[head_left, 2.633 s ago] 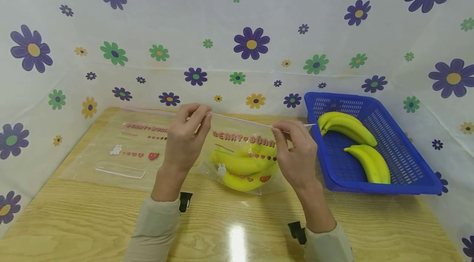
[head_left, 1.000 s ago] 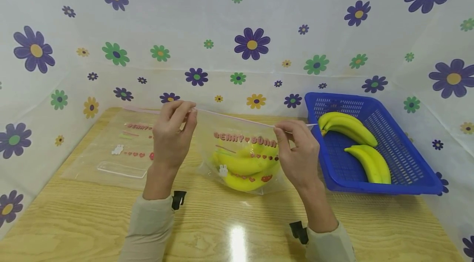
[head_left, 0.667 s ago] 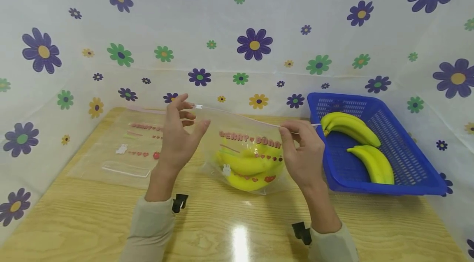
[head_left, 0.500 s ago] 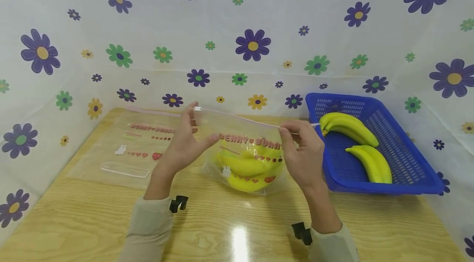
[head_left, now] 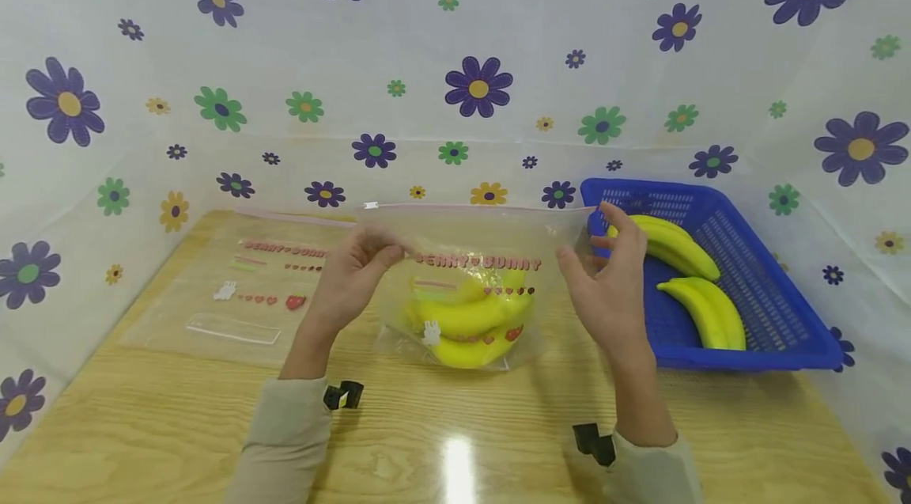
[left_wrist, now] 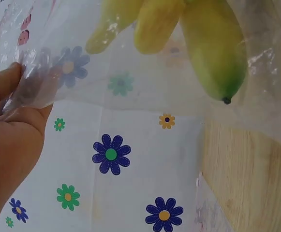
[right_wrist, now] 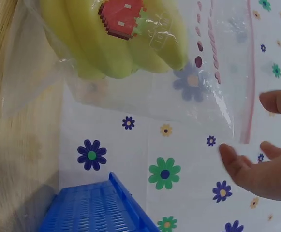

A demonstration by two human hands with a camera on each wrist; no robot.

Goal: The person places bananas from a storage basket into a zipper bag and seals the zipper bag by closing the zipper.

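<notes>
A clear zip bag (head_left: 484, 229) with pink lettering stands upright at the table's middle, holding yellow bananas (head_left: 463, 318). Its white slider (head_left: 370, 205) sits at the top left corner of the pink zip strip. My left hand (head_left: 347, 276) pinches the bag's left edge below that slider; in the left wrist view the film (left_wrist: 145, 92) is gathered between thumb and fingers. By the upper right corner, my right hand (head_left: 614, 290) has its fingers spread. The right wrist view shows this hand (right_wrist: 268, 164) apart from the strip's end (right_wrist: 246, 135).
A second, flat bag (head_left: 178, 282) with similar print lies on the wooden table (head_left: 398, 441) at the left. To the right, a blue basket (head_left: 747, 360) holds bananas (head_left: 701, 314). Flower-patterned cloth (head_left: 398, 29) encloses the back and sides.
My left hand has drawn the slider to the left corner, let go of it, and taken the bag's left edge lower down. My right hand has released the strip and spread its fingers.
</notes>
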